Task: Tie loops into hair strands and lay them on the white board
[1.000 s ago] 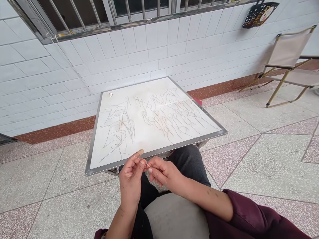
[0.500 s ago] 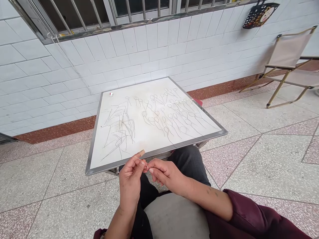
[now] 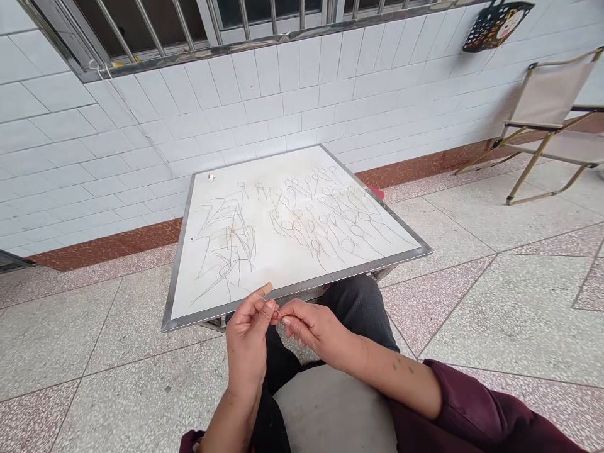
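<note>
A thin wire (image 3: 258, 294) runs between my two hands, in front of the table's near edge. My left hand (image 3: 248, 333) pinches it between thumb and fingers; a tan bandage wraps one fingertip. Fingertips almost touching the left ones, my right hand (image 3: 321, 330) pinches the same wire close to its end. On the white tabletop (image 3: 278, 264) lie many thin wires: a tangled pile of bent lengths (image 3: 231, 233) at the left, and several wires with a loop at one end (image 3: 346, 242) spread over the middle and right.
A small white and red object (image 3: 211, 178) rests at the table's far left corner. The tiled wall (image 3: 264, 113) with a barred window stands behind the table. To the right is a folding chair (image 3: 542, 119), and a black basket (image 3: 495, 28) hangs on the wall.
Both hands keep almost the same place and grip on the wire. The view has shifted very slightly; the wires on the table look unchanged.
</note>
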`<state>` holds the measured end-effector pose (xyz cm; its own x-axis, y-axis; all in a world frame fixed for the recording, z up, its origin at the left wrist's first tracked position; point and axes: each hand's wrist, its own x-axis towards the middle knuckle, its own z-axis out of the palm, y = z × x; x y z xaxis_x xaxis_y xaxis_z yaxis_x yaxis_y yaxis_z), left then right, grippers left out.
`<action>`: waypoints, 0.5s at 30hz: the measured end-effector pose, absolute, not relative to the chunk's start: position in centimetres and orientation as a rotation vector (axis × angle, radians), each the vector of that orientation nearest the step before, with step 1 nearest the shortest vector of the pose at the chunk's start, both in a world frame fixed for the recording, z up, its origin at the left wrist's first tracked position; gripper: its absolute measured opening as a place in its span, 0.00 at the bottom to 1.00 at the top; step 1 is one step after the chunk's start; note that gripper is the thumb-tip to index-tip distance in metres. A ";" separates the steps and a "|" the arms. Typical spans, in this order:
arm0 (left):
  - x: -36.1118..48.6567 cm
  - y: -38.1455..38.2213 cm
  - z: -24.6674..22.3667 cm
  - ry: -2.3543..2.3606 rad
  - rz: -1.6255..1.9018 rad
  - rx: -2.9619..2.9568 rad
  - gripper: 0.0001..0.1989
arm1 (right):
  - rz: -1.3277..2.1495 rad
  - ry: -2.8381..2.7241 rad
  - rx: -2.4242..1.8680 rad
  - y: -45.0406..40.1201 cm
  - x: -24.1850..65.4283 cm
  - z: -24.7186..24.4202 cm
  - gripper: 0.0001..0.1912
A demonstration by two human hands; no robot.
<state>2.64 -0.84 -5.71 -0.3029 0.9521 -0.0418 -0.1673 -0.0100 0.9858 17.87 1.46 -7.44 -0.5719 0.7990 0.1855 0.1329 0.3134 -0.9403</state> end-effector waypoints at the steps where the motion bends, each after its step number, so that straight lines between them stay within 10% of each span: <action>1: 2.7 -0.9 -5.8 1.307 1.508 0.900 0.15 | 1.242 -1.944 -0.827 1.4 17.9 -7.3 0.09; 15: 3.0 -1.3 -5.2 1.294 1.551 0.751 0.11 | 1.115 -2.008 -0.802 0.9 17.5 -7.6 0.08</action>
